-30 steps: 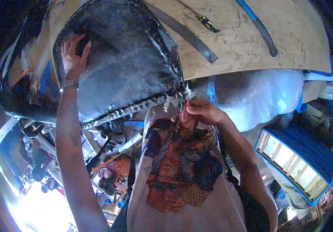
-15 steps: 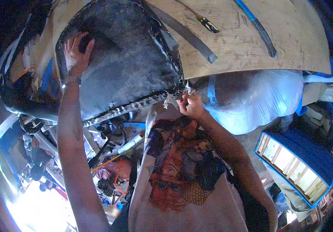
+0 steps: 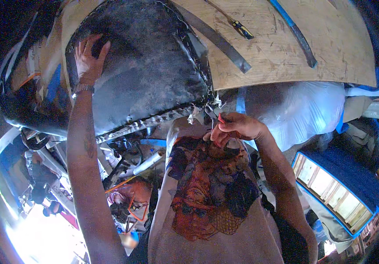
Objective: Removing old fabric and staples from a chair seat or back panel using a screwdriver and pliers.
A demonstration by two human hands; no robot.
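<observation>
A large black upholstered panel (image 3: 154, 66) lies on the table, with ragged, stapled-looking edges along its front and right sides. My left hand (image 3: 89, 59) presses on its upper left part, fingers spread. In front of the panel's near right corner, my right hand (image 3: 238, 127) is closed around red-handled pliers (image 3: 211, 113). Their metal head points toward the corner, where torn white scraps (image 3: 194, 115) stick out. I cannot tell whether the jaws grip anything.
On the plywood tabletop (image 3: 330, 44) lie a screwdriver (image 3: 242, 30), a dark strip (image 3: 224, 44) and a blue-and-black bar (image 3: 297, 37). Plastic-wrapped material (image 3: 303, 112) sits below the table edge. At right is a blue box-like frame (image 3: 339, 189); clutter fills the lower left.
My right hand has pulled back from the panel's corner, down and to the right, and more of the pliers shows. My left hand stays pressed on the panel.
</observation>
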